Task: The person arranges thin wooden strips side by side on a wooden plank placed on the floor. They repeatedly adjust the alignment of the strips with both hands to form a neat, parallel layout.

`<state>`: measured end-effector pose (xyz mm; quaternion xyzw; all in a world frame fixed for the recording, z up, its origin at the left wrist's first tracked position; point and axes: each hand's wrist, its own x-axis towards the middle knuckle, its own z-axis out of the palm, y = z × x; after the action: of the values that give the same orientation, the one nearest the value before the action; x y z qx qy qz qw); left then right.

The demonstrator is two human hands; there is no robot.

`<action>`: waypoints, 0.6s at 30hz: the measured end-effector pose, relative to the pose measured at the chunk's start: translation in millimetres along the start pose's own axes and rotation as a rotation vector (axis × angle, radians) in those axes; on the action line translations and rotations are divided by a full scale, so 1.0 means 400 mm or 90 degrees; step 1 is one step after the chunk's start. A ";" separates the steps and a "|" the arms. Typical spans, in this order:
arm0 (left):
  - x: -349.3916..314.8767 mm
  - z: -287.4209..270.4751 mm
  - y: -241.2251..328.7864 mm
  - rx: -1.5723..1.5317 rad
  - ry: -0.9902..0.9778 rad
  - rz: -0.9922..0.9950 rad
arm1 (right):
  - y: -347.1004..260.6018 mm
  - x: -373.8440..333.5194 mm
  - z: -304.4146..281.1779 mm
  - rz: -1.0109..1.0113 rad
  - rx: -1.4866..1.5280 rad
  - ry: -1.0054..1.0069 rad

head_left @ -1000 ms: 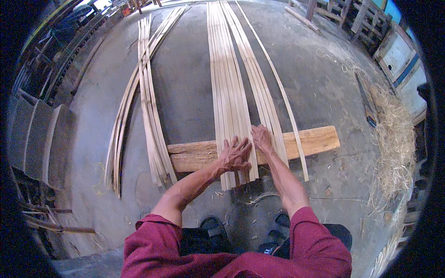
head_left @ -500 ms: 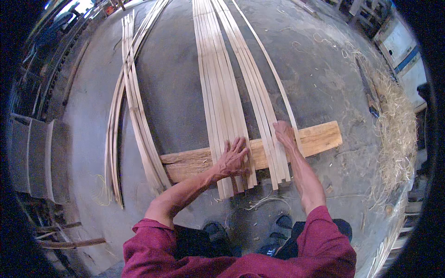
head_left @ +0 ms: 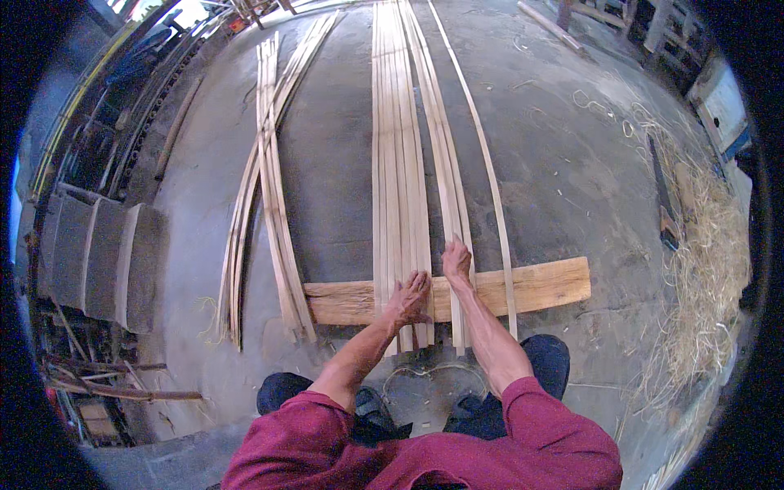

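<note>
Long pale bamboo strips (head_left: pixel 400 180) lie side by side in a wide band, their near ends across a wooden plank (head_left: pixel 539 284) on the floor. My left hand (head_left: pixel 408 299) rests on this band near the plank, fingers stretched out and holding nothing. Just right of it, my right hand (head_left: pixel 456 258) is curled over a narrower group of bamboo strips (head_left: pixel 441 155), at the plank's far edge. A slim gap separates the two groups. One single strip (head_left: pixel 492 188) lies apart to the right, also crossing the plank. The right fingertips are partly hidden.
Two crossed bundles of strips (head_left: pixel 273 204) lie to the left, one touching the plank's left end. A handsaw (head_left: pixel 663 200) and a heap of pale shavings (head_left: pixel 706 278) are at the right. Grey blocks (head_left: pixel 135 265) and sticks (head_left: pixel 122 392) line the left side. My feet are close behind the plank.
My right hand has shifted left with the narrower group, which now lies closer to the wide band. The single strip stands farther from that group. The view has shifted too.
</note>
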<state>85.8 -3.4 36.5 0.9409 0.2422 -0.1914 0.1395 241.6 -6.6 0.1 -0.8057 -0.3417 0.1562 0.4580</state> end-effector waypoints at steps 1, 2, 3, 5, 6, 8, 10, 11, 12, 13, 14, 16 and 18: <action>0.003 0.001 0.000 0.007 0.004 -0.003 | 0.011 -0.003 0.015 -0.033 -0.017 0.007; 0.007 0.003 0.000 0.014 0.010 -0.005 | 0.023 -0.008 0.027 -0.036 -0.070 -0.019; 0.009 0.003 -0.003 0.006 -0.001 0.000 | 0.035 -0.009 0.038 0.006 -0.026 -0.033; 0.014 0.002 -0.013 -0.006 -0.019 0.013 | 0.051 -0.008 0.063 0.108 0.071 -0.077; 0.013 0.002 -0.020 0.010 -0.004 0.021 | 0.059 -0.016 0.072 0.117 0.088 -0.056; 0.026 -0.006 -0.045 0.016 -0.044 0.066 | 0.068 -0.016 0.097 0.128 0.119 -0.116; 0.039 -0.017 -0.072 -0.004 -0.067 0.117 | 0.069 -0.015 0.134 0.186 0.203 -0.080; 0.047 -0.023 -0.083 0.002 -0.097 0.141 | 0.079 -0.013 0.131 0.215 0.216 -0.111; 0.060 -0.033 -0.097 0.013 -0.125 0.167 | 0.082 -0.006 0.135 0.237 0.233 -0.137; 0.070 -0.042 -0.107 0.023 -0.151 0.196 | 0.087 -0.004 0.129 0.214 0.264 -0.144; 0.077 -0.049 -0.111 0.049 -0.154 0.215 | 0.087 -0.001 0.127 0.197 0.121 -0.096; 0.083 -0.061 -0.123 0.035 -0.179 0.259 | 0.085 -0.013 0.100 0.079 0.002 -0.106; 0.086 -0.065 -0.127 0.032 -0.206 0.278 | 0.070 -0.023 0.066 0.075 -0.069 -0.173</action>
<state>95.3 62.6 36.2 0.9312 0.0029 -0.3106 0.1908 231.3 -6.0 -38.3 -0.8194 -0.3603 0.2715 0.3536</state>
